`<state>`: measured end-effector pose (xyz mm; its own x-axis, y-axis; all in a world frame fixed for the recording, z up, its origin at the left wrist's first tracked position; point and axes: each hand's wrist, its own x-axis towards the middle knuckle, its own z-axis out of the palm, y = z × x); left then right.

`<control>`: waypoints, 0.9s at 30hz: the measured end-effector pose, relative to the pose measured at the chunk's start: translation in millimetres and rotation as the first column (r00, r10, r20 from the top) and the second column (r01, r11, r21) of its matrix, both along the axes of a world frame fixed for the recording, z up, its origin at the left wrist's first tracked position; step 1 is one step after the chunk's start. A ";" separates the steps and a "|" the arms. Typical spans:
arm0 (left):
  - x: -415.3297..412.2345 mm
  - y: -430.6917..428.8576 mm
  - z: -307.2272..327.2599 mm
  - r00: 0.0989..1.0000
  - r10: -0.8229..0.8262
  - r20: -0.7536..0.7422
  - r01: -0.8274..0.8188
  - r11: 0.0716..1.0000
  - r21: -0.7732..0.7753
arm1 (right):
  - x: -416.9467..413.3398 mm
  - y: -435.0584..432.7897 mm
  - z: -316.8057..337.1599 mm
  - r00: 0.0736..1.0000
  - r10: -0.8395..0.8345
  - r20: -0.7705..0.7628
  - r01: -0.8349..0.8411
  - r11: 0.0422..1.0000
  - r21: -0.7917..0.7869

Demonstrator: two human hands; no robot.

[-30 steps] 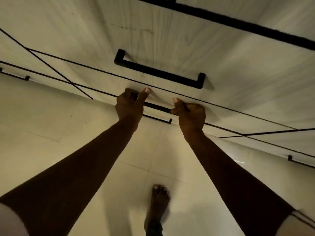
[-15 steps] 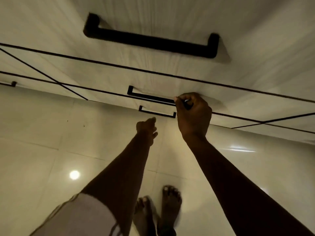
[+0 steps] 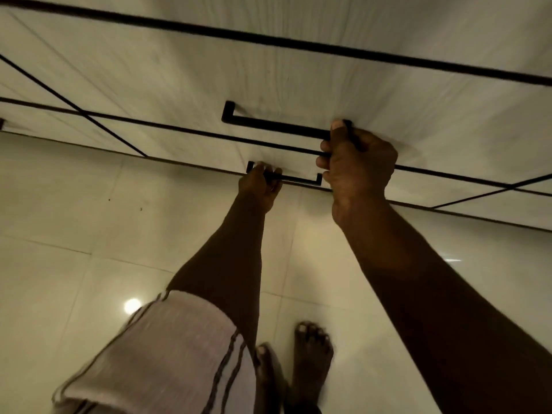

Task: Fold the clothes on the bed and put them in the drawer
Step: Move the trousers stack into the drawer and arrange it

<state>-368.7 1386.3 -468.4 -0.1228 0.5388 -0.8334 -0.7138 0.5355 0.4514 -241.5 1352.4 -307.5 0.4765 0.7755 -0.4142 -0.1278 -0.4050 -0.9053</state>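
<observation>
A striped sleeve (image 3: 167,348) hangs at lower left. The left hand (image 3: 260,186) curls round the left end of the lower handle (image 3: 298,178) on the bottom drawer (image 3: 209,150), just above the tiled floor (image 3: 74,219). The right hand (image 3: 358,162) grips the right end of the upper handle (image 3: 268,125) on the next drawer (image 3: 298,85) up.

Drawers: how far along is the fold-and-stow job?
Done: nothing shown; no folded clothes or bed in view. In hand: the right hand grips the upper handle, the left hand grips the lower handle; the drawer fronts look flush, so shut. Left: pulling a drawer open and putting clothes in.
</observation>
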 end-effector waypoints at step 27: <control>-46.4 -126.4 101.4 -0.418 -0.043 -0.908 0.779 0.497 -0.382 | 53.3 -72.1 -66.7 0.068 0.869 0.491 -0.570 0.438 -0.695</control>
